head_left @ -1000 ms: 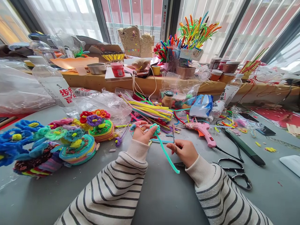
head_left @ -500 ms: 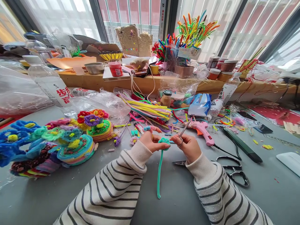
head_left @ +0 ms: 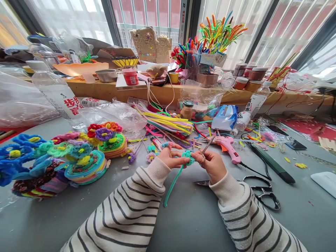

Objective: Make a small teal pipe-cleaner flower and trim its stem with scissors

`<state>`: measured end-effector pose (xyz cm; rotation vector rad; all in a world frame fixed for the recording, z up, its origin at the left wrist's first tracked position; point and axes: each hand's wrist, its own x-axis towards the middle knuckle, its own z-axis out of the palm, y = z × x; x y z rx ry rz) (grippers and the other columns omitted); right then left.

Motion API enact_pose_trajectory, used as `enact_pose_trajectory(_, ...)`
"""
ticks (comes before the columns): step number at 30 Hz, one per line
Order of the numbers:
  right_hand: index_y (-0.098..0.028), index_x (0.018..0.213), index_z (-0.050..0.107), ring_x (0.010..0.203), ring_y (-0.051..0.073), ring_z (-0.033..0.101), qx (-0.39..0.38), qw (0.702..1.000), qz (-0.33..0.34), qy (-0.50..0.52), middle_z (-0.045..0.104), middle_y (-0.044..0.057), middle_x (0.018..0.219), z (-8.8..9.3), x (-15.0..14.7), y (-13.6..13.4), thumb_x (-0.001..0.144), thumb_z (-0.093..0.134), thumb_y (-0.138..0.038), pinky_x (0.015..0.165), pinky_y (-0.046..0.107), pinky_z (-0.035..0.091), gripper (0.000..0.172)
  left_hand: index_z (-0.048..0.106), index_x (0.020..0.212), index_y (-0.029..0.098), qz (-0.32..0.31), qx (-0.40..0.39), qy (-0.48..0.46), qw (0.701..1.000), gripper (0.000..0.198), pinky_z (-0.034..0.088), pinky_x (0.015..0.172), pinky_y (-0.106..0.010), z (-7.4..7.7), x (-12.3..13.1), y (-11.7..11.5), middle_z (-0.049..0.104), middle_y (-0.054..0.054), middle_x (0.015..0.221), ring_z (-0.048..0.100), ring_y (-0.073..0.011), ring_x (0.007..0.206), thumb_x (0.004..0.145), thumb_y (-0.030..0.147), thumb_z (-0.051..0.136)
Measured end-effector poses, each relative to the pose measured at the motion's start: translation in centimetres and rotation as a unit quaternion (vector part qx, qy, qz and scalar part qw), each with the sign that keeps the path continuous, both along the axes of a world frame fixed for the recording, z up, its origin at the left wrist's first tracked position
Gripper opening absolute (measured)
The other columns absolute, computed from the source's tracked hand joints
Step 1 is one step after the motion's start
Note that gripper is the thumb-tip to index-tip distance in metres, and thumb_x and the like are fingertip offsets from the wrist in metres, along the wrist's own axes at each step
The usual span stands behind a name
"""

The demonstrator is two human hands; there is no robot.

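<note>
Between my hands is a turquoise pipe-cleaner flower [head_left: 188, 157] with looped petals, and its long stem [head_left: 173, 185] hangs down to the left. My left hand [head_left: 170, 156] pinches the flower between thumb and fingers. A small pair of metal scissors [head_left: 208, 145] sits in my right hand [head_left: 214, 164], blades pointing up and away, a finger loop around a finger. The right fingertips meet the flower's right edge; whether they grip it I cannot tell. Beneath the right wrist lies a larger pair of scissors [head_left: 262, 189] with black handles.
Finished pipe-cleaner flowers on coiled bases [head_left: 86, 171] stand at the left. Loose pipe cleaners [head_left: 168, 122] are heaped beyond my hands. A pink glue gun [head_left: 229, 148] and a dark green cutter-like tool [head_left: 273, 162] lie right. Water bottles [head_left: 56, 91] stand along the back ledge.
The flower has turned and shifted slightly right, showing more of its open loops. Its stem has swung from hanging straight down to slanting left. Both hands keep nearly the same place.
</note>
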<state>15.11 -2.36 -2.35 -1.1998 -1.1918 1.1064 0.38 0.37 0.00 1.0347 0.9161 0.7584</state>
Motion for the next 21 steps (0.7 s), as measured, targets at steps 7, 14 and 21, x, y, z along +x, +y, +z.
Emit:
enact_pose_trajectory(7, -0.013, 0.059, 0.053, 0.038, 0.003, 0.021, -0.041, 0.998, 0.020, 0.034, 0.030, -0.006, 0.043, -0.1, 0.2, 0.3, 0.058, 0.060, -0.051, 0.038, 0.020, 0.013, 0.039, 0.033, 0.071, 0.018, 0.005, 0.058, 0.023, 0.998, 0.049, 0.037, 0.045, -0.022, -0.5, -0.5, 0.7, 0.055, 0.005, 0.045, 0.053, -0.0108, 0.043, 0.043, 0.025, 0.073)
enact_pose_trajectory(14, -0.013, 0.064, 0.051, 0.046, 0.008, 0.029, 0.058, 0.965, 0.177, -0.186, 0.036, -0.002, 0.050, 0.8, 1.4, 0.1, 0.061, 0.028, -0.073, 0.044, 0.021, 0.022, 0.064, 0.034, 0.079, 0.018, 0.018, 0.040, 0.004, 0.999, 0.056, 0.036, 0.044, -0.020, 0.3, -0.8, 0.9, 0.054, 0.007, 0.046, 0.051, -0.0094, 0.042, 0.041, 0.027, 0.073)
enact_pose_trajectory(21, -0.013, 0.050, 0.047, 0.049, 0.010, 0.035, 0.062, 0.911, 0.229, -0.337, 0.043, 0.001, 0.054, 1.2, 1.2, -0.3, 0.054, 0.024, -0.079, 0.046, 0.023, 0.027, 0.070, 0.032, 0.081, 0.017, 0.059, 0.033, -0.042, 0.997, 0.058, 0.037, 0.043, -0.019, 1.0, -0.7, 0.7, 0.052, 0.009, 0.043, 0.051, -0.0084, 0.041, 0.041, 0.022, 0.074)
